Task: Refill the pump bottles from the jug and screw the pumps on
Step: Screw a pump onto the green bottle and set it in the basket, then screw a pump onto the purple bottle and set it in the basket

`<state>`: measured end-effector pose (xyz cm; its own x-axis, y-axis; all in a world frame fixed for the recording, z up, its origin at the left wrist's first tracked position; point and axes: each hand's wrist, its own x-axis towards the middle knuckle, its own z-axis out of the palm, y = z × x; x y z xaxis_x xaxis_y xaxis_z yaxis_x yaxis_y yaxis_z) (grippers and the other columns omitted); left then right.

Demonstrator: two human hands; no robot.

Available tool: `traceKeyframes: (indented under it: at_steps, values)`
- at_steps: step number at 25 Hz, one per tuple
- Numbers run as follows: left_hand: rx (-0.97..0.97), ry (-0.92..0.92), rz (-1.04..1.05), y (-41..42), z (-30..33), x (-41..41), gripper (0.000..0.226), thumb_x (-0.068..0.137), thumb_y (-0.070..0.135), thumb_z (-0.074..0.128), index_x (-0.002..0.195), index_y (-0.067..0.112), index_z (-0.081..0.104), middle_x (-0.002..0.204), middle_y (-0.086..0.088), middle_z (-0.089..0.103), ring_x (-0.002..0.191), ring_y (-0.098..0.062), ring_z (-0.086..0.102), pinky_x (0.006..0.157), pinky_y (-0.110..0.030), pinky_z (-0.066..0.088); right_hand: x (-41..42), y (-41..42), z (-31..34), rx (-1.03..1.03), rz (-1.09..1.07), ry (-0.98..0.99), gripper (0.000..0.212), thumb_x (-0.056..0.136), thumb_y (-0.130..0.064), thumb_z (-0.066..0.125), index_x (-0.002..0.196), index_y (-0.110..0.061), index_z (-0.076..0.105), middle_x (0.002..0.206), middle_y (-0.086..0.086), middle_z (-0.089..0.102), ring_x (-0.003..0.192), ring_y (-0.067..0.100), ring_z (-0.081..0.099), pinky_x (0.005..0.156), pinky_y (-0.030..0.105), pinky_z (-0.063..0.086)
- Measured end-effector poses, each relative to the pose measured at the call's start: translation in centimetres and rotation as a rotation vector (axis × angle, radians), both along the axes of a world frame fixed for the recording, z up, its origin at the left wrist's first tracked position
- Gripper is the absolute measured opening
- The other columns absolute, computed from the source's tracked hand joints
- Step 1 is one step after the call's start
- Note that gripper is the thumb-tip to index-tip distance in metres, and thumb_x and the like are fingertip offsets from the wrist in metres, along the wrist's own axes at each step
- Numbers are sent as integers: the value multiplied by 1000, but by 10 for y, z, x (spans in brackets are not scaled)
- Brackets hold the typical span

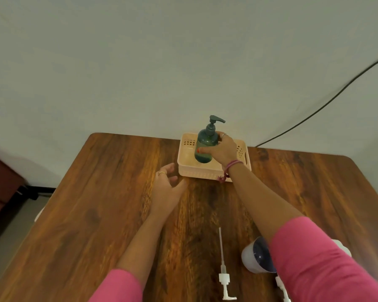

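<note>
My right hand (pixel 223 150) grips a dark green pump bottle (pixel 206 142) with its pump on, upright inside a cream plastic basket (pixel 184 168) at the table's far edge. Liquid shows in the bottle's lower part. My left hand (pixel 168 186) hovers over the wood with loosely spread fingers, holding nothing, just left of the basket. A loose white pump with a long tube (pixel 223 269) lies on the table near me. A white jug with a dark inside (pixel 256 257) stands at the near right, partly hidden by my right sleeve. Another white piece (pixel 282 288) shows beside it.
The brown wooden table (pixel 96 203) ends against a pale wall. A black cable (pixel 327 101) runs down the wall on the right. A dark red cabinet (pixel 0 184) stands on the floor to the left.
</note>
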<state>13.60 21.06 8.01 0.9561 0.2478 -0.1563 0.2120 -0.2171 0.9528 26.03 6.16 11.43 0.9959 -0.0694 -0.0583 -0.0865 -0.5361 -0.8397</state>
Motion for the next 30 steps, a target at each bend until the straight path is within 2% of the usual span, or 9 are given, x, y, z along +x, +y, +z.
traceKeyframes:
  at_steps: [3,9,15,18,20,23,26,28,30]
  values:
    - [-28,74,-19,12,-13,1,44,86,17,65,128,19,50,128,1,55,106,-11,58,86,-27,51,19,6,-25,-93,-36,37,66,67,-27,83,124,-11,53,118,6,63,107,25,59,93,34,47]
    - [-56,136,-37,16,-27,6,36,88,11,63,122,17,54,112,4,58,94,-4,57,73,-16,47,46,14,-63,-198,-2,125,63,68,-26,82,121,-13,53,118,6,61,109,25,57,98,36,45]
    - [-82,174,-42,14,-41,7,36,87,8,63,121,18,56,110,6,60,93,-4,59,72,-14,47,61,20,-85,-242,32,180,57,69,-26,81,118,-14,55,114,6,63,106,24,58,98,36,46]
    - [-91,188,-33,14,-46,9,34,87,7,62,119,19,56,111,4,61,92,-4,60,74,-16,49,62,18,-88,-220,34,183,55,71,-25,81,117,-13,55,113,5,62,105,22,57,98,35,45]
    - [-96,195,-36,13,-47,10,34,88,7,62,119,19,56,111,4,61,92,-5,60,76,-18,50,61,17,-89,-202,35,187,61,69,-24,82,121,-13,52,118,5,60,109,23,56,100,36,44]
    - [-93,188,-45,7,-47,11,35,87,8,62,120,19,56,111,5,61,93,-2,59,73,-14,47,60,17,-89,-206,41,205,69,67,-24,83,125,-12,49,123,7,58,113,26,54,102,38,43]
    - [-104,177,-53,3,-46,7,35,88,8,61,121,18,56,110,6,61,97,-1,59,76,-14,47,52,17,-82,-158,-61,190,74,71,-15,80,134,-8,43,133,10,50,121,27,49,101,33,40]
    - [-114,170,-47,3,-46,3,35,88,8,62,121,18,57,109,8,62,97,-2,59,77,-15,47,32,16,-68,-66,-146,126,67,75,-7,74,135,-8,44,134,10,49,122,25,48,99,30,41]
    - [-115,171,-33,2,-48,-5,34,88,8,62,120,19,58,109,8,62,98,-3,60,79,-16,47,-2,13,-53,-15,-163,71,53,81,-7,69,130,-10,50,125,3,54,112,18,55,91,20,46]
